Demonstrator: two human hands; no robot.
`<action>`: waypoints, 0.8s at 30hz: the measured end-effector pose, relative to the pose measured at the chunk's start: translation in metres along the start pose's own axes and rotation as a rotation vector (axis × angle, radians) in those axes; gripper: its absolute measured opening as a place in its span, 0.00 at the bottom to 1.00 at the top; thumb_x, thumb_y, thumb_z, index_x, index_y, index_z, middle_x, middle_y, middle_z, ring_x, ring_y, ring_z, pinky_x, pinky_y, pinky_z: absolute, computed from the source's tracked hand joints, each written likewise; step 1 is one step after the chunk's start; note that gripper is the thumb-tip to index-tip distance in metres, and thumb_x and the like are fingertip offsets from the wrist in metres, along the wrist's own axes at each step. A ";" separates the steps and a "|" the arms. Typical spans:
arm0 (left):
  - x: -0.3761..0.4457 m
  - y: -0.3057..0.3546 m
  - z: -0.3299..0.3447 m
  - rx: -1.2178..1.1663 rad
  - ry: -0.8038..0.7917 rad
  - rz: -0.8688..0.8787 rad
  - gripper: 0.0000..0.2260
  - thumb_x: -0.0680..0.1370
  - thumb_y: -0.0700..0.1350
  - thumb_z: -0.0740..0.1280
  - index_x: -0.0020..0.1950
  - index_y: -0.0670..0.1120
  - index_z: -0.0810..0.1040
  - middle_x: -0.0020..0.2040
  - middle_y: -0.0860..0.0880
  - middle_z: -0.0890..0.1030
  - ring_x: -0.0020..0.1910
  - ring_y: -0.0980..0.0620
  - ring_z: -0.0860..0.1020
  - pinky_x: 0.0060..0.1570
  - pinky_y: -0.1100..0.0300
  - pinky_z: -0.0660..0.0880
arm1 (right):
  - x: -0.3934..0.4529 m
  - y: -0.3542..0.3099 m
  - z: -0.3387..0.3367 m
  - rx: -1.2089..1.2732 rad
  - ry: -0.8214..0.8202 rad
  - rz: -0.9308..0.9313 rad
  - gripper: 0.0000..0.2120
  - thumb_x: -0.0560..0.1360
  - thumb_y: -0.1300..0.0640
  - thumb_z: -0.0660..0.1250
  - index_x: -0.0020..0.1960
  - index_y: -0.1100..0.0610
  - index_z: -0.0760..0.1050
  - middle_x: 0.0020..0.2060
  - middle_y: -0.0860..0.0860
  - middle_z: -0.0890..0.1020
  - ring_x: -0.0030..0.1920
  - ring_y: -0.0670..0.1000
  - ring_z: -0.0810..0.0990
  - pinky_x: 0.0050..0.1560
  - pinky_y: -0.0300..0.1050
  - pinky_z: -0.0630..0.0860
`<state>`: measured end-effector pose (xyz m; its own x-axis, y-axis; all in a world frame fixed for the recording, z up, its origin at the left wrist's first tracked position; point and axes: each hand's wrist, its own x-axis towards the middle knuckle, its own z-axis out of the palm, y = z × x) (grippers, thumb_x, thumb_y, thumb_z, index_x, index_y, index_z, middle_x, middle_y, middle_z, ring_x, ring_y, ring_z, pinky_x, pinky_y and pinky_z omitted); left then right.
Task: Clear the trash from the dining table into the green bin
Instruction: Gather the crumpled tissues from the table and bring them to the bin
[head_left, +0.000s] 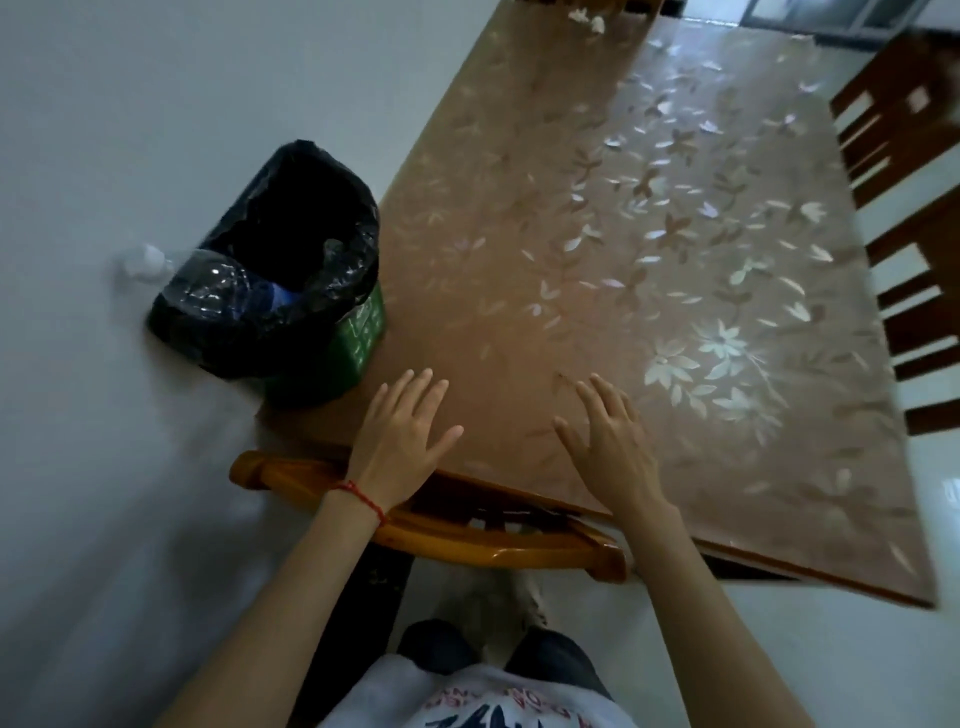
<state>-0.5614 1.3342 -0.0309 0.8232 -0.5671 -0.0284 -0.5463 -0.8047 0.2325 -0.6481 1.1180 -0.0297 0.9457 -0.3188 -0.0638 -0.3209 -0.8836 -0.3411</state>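
Head camera view, looking down at a dining table (675, 291) covered in a glossy brown floral cloth. Both hands hover flat over the near edge, fingers spread and holding nothing: the left hand (402, 423), with a red string at the wrist, and the right hand (605, 441).

The green bin (358, 338) stands on the floor against the table's left side, lined with a black bag (291, 249). A clear plastic bottle (208, 280) rests across its rim, neck poking out over the floor. The only trash visible on the table is a few crumpled white tissues (587, 18) at the far edge, well apart from the hands.

The next step is likely to fetch those tissues; it would be wise to walk round rather than stretch, gather all the pieces in one grasp, and nudge the bottle fully inside.

A wooden chair (415, 519) is tucked in below the hands; darker chairs (904, 208) line the right side. The floor is pale and smooth.
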 end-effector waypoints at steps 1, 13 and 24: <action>0.004 0.004 0.001 -0.004 -0.004 0.030 0.33 0.74 0.62 0.45 0.70 0.43 0.64 0.71 0.42 0.67 0.72 0.43 0.61 0.69 0.46 0.57 | -0.006 0.005 -0.002 0.001 0.008 0.035 0.28 0.77 0.44 0.57 0.72 0.56 0.60 0.72 0.55 0.63 0.72 0.54 0.60 0.71 0.53 0.62; 0.050 0.113 0.026 -0.002 -0.129 0.437 0.33 0.78 0.63 0.42 0.62 0.39 0.73 0.60 0.38 0.77 0.61 0.38 0.75 0.57 0.40 0.71 | -0.102 0.085 -0.023 0.005 0.227 0.411 0.30 0.75 0.41 0.52 0.66 0.61 0.70 0.63 0.60 0.75 0.63 0.60 0.73 0.61 0.55 0.72; 0.031 0.244 0.055 0.067 -0.172 0.795 0.31 0.78 0.61 0.43 0.63 0.41 0.73 0.61 0.40 0.77 0.62 0.40 0.74 0.58 0.42 0.72 | -0.222 0.145 -0.036 0.043 0.403 0.762 0.26 0.73 0.46 0.61 0.64 0.62 0.71 0.62 0.60 0.76 0.63 0.60 0.74 0.61 0.56 0.71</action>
<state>-0.6778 1.1105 -0.0289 0.1528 -0.9878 -0.0295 -0.9698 -0.1556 0.1880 -0.9064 1.0483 -0.0313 0.3799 -0.9239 0.0449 -0.8504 -0.3680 -0.3760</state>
